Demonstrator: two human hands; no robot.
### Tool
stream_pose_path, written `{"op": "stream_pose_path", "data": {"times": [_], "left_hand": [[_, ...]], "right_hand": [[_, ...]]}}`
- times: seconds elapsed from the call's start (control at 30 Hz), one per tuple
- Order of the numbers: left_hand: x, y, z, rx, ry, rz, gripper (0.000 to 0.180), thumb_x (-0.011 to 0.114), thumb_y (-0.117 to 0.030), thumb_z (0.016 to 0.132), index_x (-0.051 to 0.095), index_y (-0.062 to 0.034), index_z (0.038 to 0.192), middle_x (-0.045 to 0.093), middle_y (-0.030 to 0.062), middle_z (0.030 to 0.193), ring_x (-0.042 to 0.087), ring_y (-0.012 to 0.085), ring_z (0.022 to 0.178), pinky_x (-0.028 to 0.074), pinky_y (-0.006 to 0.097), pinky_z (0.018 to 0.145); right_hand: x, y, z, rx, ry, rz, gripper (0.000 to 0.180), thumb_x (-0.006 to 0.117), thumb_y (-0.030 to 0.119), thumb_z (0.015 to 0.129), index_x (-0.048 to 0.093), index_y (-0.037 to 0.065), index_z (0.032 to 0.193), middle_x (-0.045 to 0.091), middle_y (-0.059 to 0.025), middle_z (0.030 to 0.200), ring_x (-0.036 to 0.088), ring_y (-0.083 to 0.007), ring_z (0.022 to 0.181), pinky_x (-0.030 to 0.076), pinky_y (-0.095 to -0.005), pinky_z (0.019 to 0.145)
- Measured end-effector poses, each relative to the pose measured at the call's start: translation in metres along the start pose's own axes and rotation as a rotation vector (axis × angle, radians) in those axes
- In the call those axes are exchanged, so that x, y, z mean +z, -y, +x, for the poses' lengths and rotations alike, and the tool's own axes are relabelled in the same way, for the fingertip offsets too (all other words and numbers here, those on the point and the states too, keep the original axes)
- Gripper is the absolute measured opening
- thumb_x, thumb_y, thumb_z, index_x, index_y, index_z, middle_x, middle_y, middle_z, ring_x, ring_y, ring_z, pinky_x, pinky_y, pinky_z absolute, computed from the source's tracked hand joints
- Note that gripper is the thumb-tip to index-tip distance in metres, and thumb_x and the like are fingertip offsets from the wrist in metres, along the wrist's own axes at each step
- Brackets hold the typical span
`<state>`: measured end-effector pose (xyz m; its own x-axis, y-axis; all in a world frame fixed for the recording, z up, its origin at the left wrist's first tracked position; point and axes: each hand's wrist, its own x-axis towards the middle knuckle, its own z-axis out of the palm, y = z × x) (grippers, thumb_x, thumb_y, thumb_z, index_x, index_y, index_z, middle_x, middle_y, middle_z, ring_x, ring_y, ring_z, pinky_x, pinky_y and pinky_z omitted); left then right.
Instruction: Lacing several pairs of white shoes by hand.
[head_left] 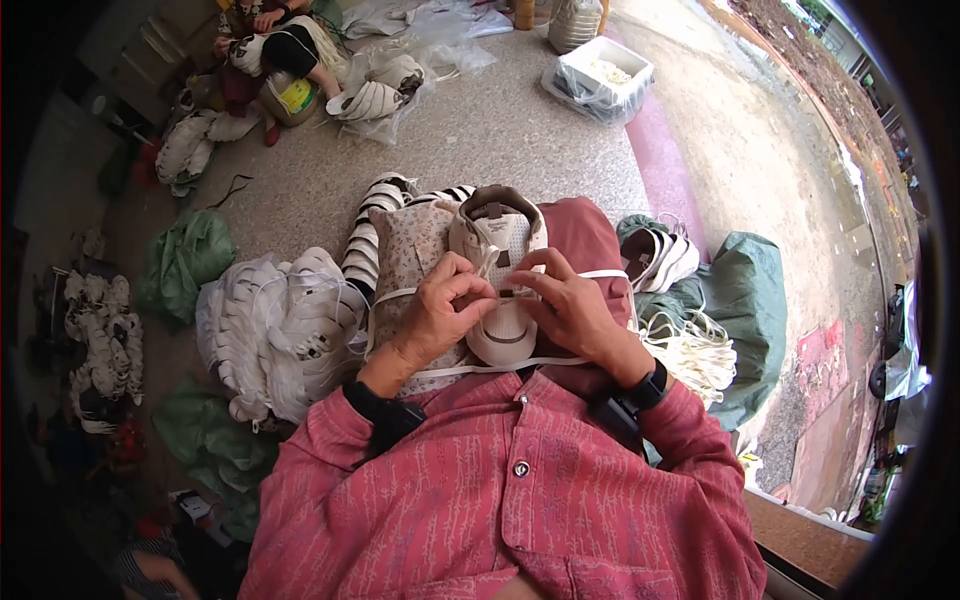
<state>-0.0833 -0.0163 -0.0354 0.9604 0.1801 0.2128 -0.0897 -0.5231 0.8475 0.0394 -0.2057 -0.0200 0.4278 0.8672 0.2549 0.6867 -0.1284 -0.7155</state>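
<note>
Closest to me are my own forearms in red sleeves, both wrists banded in black. My left hand (440, 305) and right hand (572, 308) meet over a white shoe (500, 285) that rests on my lap, toe toward me and opening away — laid that way, I judge, so the lacing area faces up between both thumbs. The fingers of both hands are curled tight: the left pinches a white lace (400, 296) near the eyelets, and the right pinches the same lace where it runs across the tongue. The lace's slack loops out to either side and under the toe, kept clear of the working spot.

Just to my left lies a heap of white shoe uppers (285, 335), within easy reach. To my right a green sack (745, 300) holds more shoes (660, 258) and a bundle of loose laces (705, 355).

Farther out on the speckled stone floor (500, 130), another person (285, 45) sits with shoes in clear bags (385, 90) — and a white tub (605, 70) stands beyond.
</note>
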Motion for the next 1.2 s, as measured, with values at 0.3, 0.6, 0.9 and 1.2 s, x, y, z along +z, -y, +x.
{"op": "stream_pose_path", "data": {"times": [0.3,0.6,0.9,1.2], "left_hand": [[0.003,0.002,0.001,0.01,-0.038,0.027,0.015,0.073,-0.006,0.079,0.066,-0.0042,0.092,0.05,0.0057,0.094,0.057,0.0183,0.084,0.049,0.03,0.068],[0.004,-0.004,0.003,0.124,-0.066,0.108,0.012,0.071,-0.003,0.079,0.063,-0.0026,0.088,0.049,0.0054,0.094,0.057,0.0173,0.083,0.047,0.027,0.068],[-0.085,0.045,-0.033,0.007,-0.503,0.143,0.007,0.066,-0.004,0.083,0.063,-0.006,0.089,0.05,0.0074,0.123,0.048,0.0186,0.114,0.043,0.029,0.091],[-0.099,0.042,-0.055,0.03,-0.546,0.566,0.035,0.073,-0.014,0.079,0.057,-0.0063,0.11,0.048,0.012,0.133,0.042,0.03,0.127,0.032,0.042,0.106]], "right_hand": [[0.008,-0.017,0.011,-0.117,0.026,0.094,0.015,0.065,0.003,0.083,0.064,0.004,0.098,0.054,-0.0109,0.111,0.06,-0.0279,0.1,0.051,-0.0342,0.083],[0.001,-0.01,0.01,-0.067,0.077,0.126,0.019,0.064,0.003,0.083,0.063,0.005,0.102,0.054,-0.0113,0.112,0.058,-0.0281,0.103,0.05,-0.035,0.084],[-0.009,0.003,0.006,-0.063,0.021,-0.04,0.033,0.065,0.008,0.077,0.06,0.009,0.109,0.054,-0.0103,0.112,0.059,-0.0311,0.094,0.049,-0.039,0.076],[-0.018,-0.003,-0.017,-0.091,-0.016,-0.381,0.02,0.074,0.023,0.069,0.066,0.008,0.08,0.058,-0.0064,0.111,0.051,-0.0252,0.111,0.034,-0.0404,0.097]]}}
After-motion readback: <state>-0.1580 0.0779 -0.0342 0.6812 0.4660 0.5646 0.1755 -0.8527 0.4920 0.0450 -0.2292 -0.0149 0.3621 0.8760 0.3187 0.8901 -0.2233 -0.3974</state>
